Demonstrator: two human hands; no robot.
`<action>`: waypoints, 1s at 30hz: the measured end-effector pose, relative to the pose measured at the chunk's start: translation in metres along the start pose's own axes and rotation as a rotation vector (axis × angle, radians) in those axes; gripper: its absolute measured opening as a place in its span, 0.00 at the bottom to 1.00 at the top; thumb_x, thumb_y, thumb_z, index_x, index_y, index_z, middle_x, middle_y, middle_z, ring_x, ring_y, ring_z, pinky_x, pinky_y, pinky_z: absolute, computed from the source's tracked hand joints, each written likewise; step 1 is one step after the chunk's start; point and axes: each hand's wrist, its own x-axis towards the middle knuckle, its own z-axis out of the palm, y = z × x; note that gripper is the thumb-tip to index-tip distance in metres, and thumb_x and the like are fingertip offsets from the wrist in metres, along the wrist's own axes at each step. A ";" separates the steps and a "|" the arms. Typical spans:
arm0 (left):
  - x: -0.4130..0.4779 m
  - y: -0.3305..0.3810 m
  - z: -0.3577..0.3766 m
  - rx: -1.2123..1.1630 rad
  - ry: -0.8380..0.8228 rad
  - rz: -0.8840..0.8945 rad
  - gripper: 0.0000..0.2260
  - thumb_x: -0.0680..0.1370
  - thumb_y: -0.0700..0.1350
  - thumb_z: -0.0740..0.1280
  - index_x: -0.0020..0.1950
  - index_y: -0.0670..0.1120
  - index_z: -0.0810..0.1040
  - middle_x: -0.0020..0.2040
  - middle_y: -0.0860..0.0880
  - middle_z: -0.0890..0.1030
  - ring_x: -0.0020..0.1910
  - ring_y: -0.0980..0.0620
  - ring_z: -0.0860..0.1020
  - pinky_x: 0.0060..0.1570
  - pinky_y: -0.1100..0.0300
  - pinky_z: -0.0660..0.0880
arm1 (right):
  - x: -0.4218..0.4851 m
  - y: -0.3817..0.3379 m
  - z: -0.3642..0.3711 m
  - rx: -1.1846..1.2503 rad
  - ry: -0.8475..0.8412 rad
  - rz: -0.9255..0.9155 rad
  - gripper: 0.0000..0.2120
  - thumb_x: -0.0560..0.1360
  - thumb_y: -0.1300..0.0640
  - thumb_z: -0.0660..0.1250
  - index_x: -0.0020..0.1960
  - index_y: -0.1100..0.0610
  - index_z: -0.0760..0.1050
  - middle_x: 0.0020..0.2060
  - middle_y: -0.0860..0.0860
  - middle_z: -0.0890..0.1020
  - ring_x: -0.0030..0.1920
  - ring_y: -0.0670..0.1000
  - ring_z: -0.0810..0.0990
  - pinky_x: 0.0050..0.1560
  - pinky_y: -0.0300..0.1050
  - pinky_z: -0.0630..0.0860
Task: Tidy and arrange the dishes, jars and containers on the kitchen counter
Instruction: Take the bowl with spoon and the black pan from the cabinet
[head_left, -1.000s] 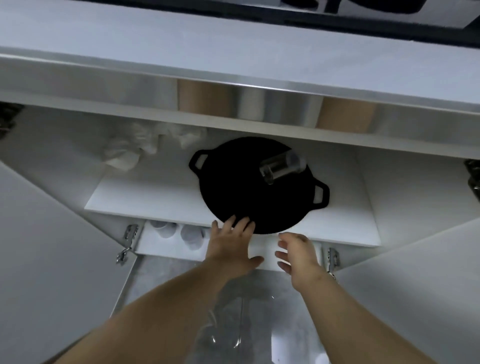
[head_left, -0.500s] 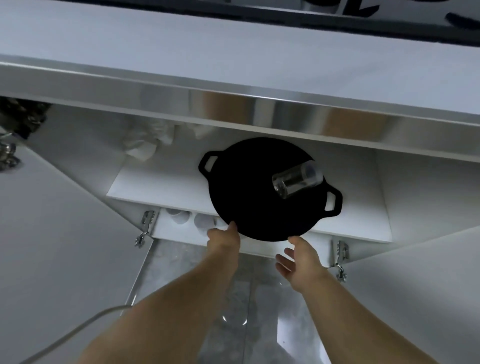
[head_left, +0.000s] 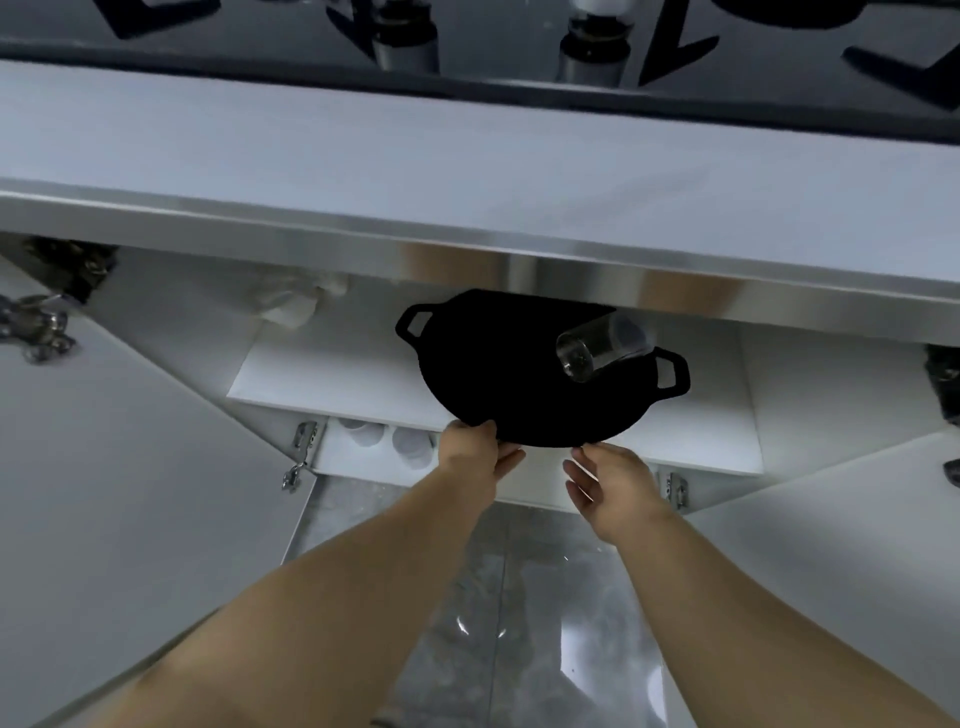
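Setting: a person bends over an open white base cabinet under a pale kitchen counter, both doors swung wide, grey marbled floor showing between the forearms.
Pan: a flat round black griddle pan with two loop handles lies on the white cabinet shelf, its near edge hanging past the shelf front; the loops sit at about 10 o'clock and 3 o'clock on the disc.
Glass: a clear drinking glass lies tipped on its side on the pan, toward 2 o'clock, its open mouth turned toward the camera.
Left hand: the left hand pinches the pan's near rim at about 7 o'clock, thumb on top, fingers curled beneath.
Right hand: the right hand sits just below the rim at about 5 o'clock, palm turned inward and fingers spread loose; its fingertips reach the edge, and whether they touch it cannot be told.
Lower shelf: two white round lids or containers stand side by side beneath the pan shelf, at 9 o'clock from the left hand.
Back corner: a crumpled white plastic bag rests at the rear left of the shelf, well apart from the pan.
Hardware: a metal door hinge shows on the left side of the cabinet.
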 end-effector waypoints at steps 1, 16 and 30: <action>-0.005 0.006 0.001 0.003 -0.013 0.006 0.05 0.82 0.36 0.55 0.49 0.41 0.70 0.38 0.45 0.77 0.35 0.51 0.77 0.48 0.54 0.77 | -0.005 -0.005 0.001 0.003 -0.008 -0.008 0.04 0.79 0.60 0.59 0.53 0.57 0.71 0.42 0.50 0.79 0.41 0.48 0.78 0.40 0.42 0.72; -0.076 0.024 -0.004 0.068 -0.126 -0.090 0.10 0.80 0.31 0.55 0.41 0.38 0.70 0.38 0.40 0.77 0.36 0.47 0.77 0.50 0.50 0.75 | -0.062 -0.026 0.009 0.249 -0.078 0.040 0.18 0.80 0.64 0.56 0.69 0.62 0.66 0.63 0.60 0.75 0.60 0.57 0.76 0.53 0.48 0.72; -0.111 0.045 -0.050 -0.017 -0.142 -0.108 0.13 0.82 0.36 0.55 0.66 0.38 0.67 0.45 0.39 0.77 0.53 0.41 0.79 0.51 0.49 0.75 | -0.126 -0.011 0.021 0.235 -0.049 0.025 0.16 0.79 0.69 0.57 0.66 0.65 0.68 0.59 0.63 0.76 0.57 0.60 0.77 0.51 0.49 0.74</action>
